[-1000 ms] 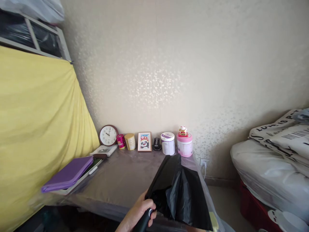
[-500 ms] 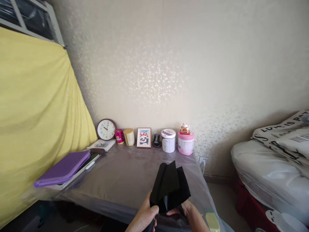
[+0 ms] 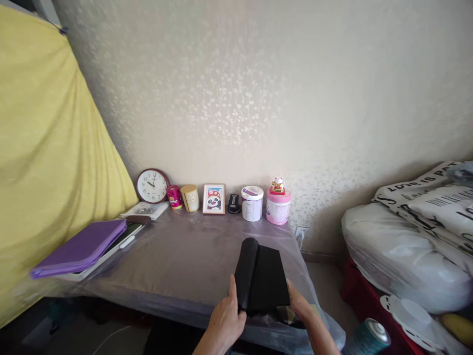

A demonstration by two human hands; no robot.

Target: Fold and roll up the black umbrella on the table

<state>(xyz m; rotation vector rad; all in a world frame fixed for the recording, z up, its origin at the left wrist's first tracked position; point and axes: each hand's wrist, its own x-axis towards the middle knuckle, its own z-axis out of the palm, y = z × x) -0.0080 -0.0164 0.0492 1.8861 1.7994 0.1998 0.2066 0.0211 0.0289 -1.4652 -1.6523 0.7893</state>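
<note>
A matte black, flat-panelled object, which looks like a folding case, is held over the table's front right part. A rounded fold runs along its left side, and a broad flat panel covers the right. My left hand is closed on its lower left edge, with the index finger stretched along the side and the thumb at the lower corner. My right hand grips the lower right edge; most of its fingers are hidden behind the panel. What lies inside the black object cannot be seen.
The plastic-covered table carries a wall clock, a framed panda picture, a white tub and a pink tub along the wall. A purple folder lies left. Right stand a metal can and bagged bedding.
The raised middle flap of the black object now lies flat, so it looks like one panel. My left index finger has stretched along its side. The view has shifted slightly right and down.
</note>
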